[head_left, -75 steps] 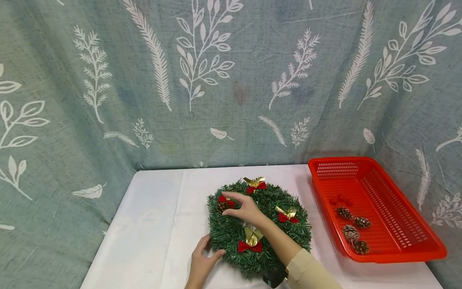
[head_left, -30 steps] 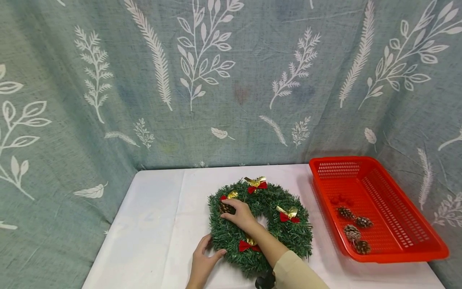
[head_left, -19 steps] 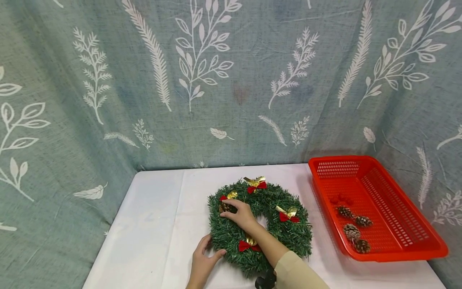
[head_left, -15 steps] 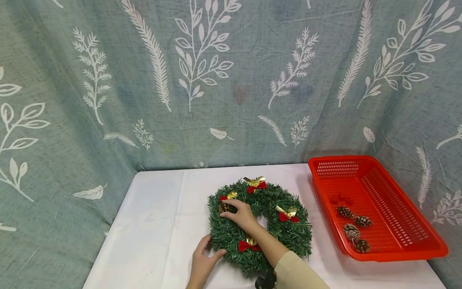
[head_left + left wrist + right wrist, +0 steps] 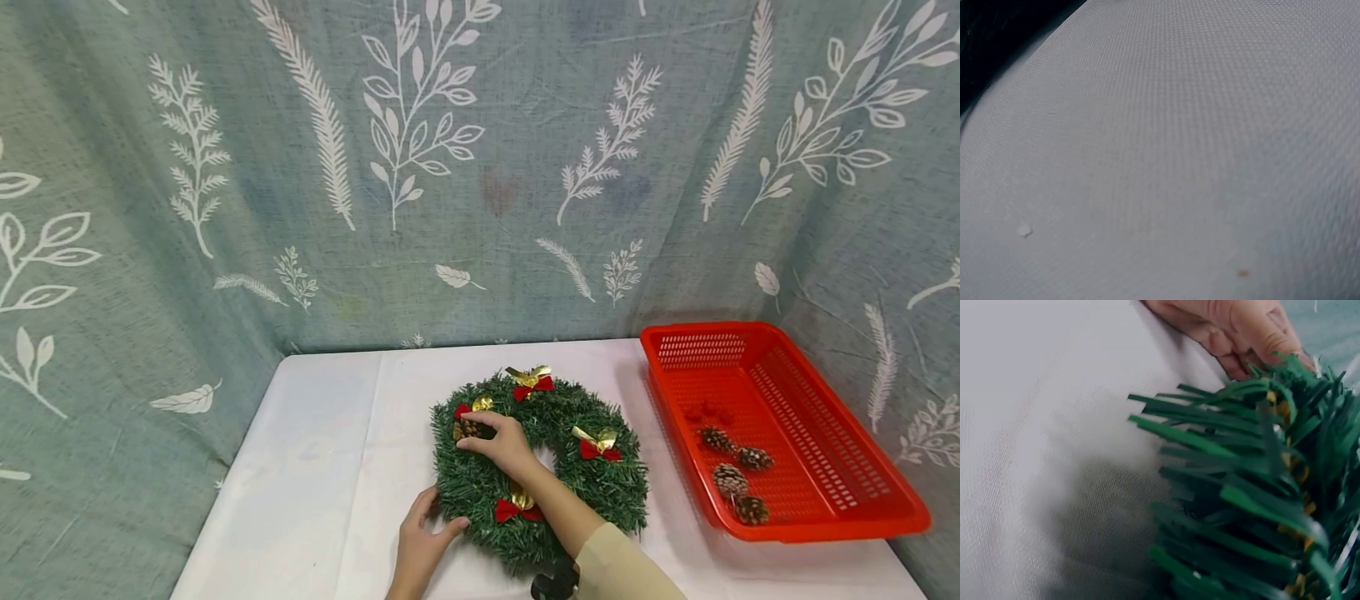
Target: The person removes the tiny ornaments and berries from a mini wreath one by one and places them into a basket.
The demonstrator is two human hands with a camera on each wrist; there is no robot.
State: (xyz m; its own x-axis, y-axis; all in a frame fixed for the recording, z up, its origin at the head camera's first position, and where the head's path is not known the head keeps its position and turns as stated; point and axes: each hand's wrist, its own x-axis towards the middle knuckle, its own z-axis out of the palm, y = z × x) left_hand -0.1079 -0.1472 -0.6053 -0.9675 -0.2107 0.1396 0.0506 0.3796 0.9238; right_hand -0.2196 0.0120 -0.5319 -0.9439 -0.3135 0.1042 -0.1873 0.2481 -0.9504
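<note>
A green tinsel wreath (image 5: 618, 496) lies on the white table, decorated with red and gold bows. On its upper left part sits a brown pine cone (image 5: 465, 430), partly covered by my right hand (image 5: 508, 448), whose thumb and fingers hold it from either side. Just behind the cone is a bow with a gold ribbon (image 5: 482, 403). My left hand (image 5: 422, 543) grips the wreath's lower left rim between thumb and fingers. The right wrist view shows the wreath's bristles (image 5: 1235, 487) up close, with fingers against them at the top. Only cloth and a dark corner appear in the left wrist view.
A red plastic basket (image 5: 847, 533) stands at the right, holding several pine cones (image 5: 730, 481) and small red pieces (image 5: 708, 412). White cloth (image 5: 315, 467) covers the table. A patterned grey-green curtain (image 5: 495, 275) hangs behind it and at both sides.
My right hand, earlier spread wide over the pine cone, has come down and closed round it; over the last half second it barely moves. My left hand stays at the wreath's rim.
</note>
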